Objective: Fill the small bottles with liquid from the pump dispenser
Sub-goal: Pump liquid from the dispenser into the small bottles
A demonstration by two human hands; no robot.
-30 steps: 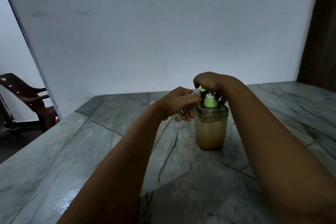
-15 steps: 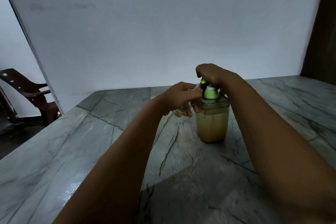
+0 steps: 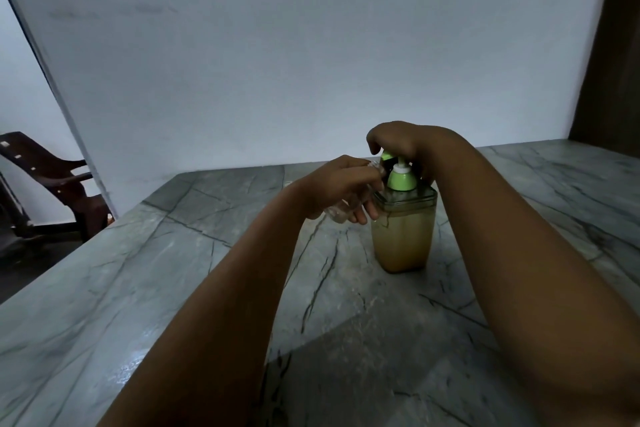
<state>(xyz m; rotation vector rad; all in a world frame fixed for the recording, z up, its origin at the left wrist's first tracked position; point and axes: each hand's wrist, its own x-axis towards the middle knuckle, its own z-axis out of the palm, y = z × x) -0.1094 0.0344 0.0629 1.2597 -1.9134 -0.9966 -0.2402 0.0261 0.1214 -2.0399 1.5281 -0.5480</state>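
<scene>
Pump dispenser point(image 3: 403, 225): clear square jar with a green pump, standing mid-worktop point(image 3: 145, 288), roughly two-thirds full of tan liquid; right hand point(image 3: 403, 142) curled over the pump head, its grip on the head. Small clear bottle point(image 3: 341, 213): held tilted in the left hand point(image 3: 341, 184), grip closed round it, mouth at the nozzle just left of the pump; fill level not discernible. Status, judged: filling under way; no other bottles in view, count remaining unknown.

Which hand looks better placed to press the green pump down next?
The right hand, probably. It already rests on top of the green pump head of the clear square dispenser of yellowish liquid. The left hand is busy holding the small clear bottle tilted toward the spout.
</scene>
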